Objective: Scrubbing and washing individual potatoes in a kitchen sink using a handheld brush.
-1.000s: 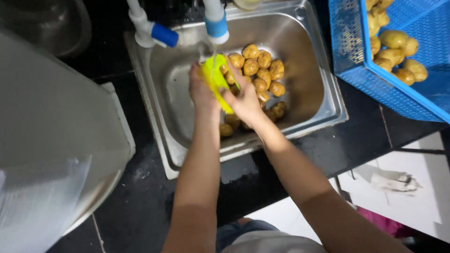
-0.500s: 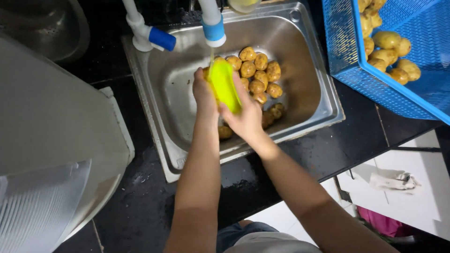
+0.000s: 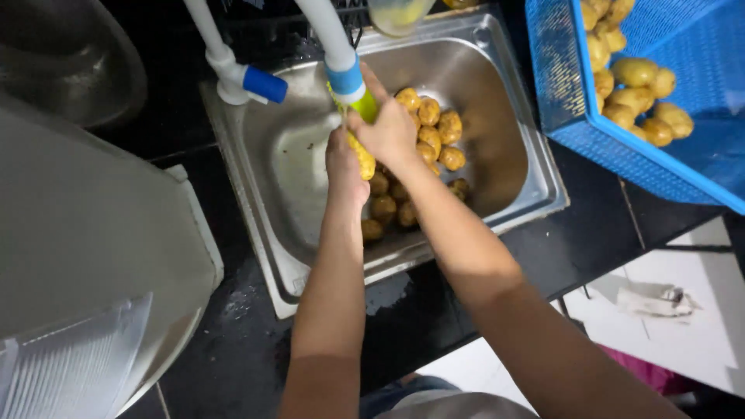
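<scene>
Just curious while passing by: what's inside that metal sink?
The sink holds a pile of small yellow-brown potatoes. The left hand and right hand over it cover part of the pile, so how many lie beneath is hidden.

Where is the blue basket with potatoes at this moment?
In the head view, the blue basket sits at the upper right, on the dark counter just right of the steel sink, holding several potatoes.

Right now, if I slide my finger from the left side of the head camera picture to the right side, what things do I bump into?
Grey appliance → white tap with blue handle → steel sink → left hand holding a potato → right hand → potatoes in the sink → blue basket of potatoes.
</scene>
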